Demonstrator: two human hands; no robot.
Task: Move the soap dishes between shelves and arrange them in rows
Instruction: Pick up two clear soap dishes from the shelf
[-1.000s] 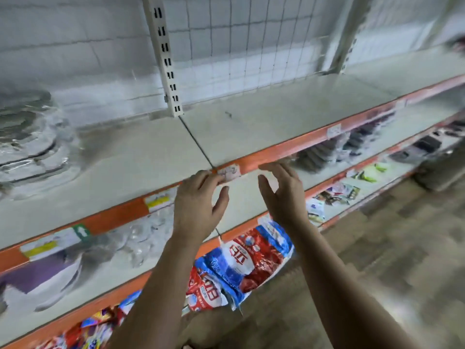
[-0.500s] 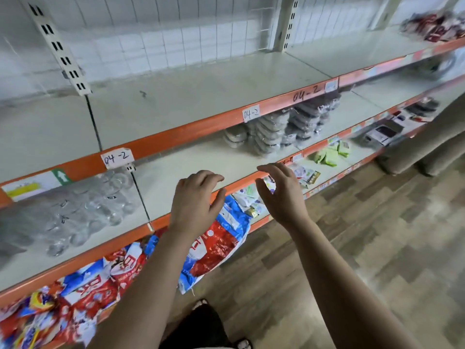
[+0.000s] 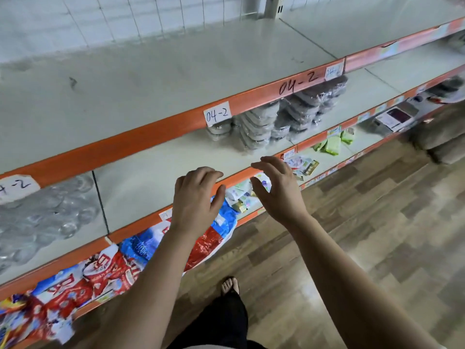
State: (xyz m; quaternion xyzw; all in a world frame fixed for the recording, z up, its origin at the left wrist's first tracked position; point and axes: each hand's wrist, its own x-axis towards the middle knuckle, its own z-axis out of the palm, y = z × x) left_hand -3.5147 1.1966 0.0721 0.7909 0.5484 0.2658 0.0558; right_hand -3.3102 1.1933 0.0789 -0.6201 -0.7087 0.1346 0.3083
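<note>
— Where do the stacked, film-wrapped grey plastic soap dishes (image 3: 274,122) lie from the hands?

— Up and to the right of both, on the middle cream metal shelf with the orange front edge (image 3: 156,182). They stand in leaning piles under the upper shelf's lip, beneath the white handwritten "04-2" label (image 3: 217,113).

— Which hand is nearer?

— The right hand (image 3: 279,190). It hovers over the shelf's front edge, just short of the nearest pile. The left hand (image 3: 195,200) is beside it, further from the dishes.

— And each grip?

— Both empty. Fingers curled and spread, thumbs apart from the fingers, palms half facing each other, pinching nothing.

— How do the piles run?

— The group stretches along the shelf, left to right, while each pile leans back toward the wall. A reach, I judge, goes forward and rightward, with the hands coming in from the open front.

— Room to work?

— Plenty to the left of the dishes: that shelf is bare across to the clear crinkled plastic packs (image 3: 47,215) at the far left. The upper cream shelf (image 3: 151,79) looks bare too. The low headroom under the upper lip is the tight spot.

— Anything below?

— Red and blue printed bags (image 3: 120,263) hang off the bottom shelf, under the arms; not in the way.
</note>
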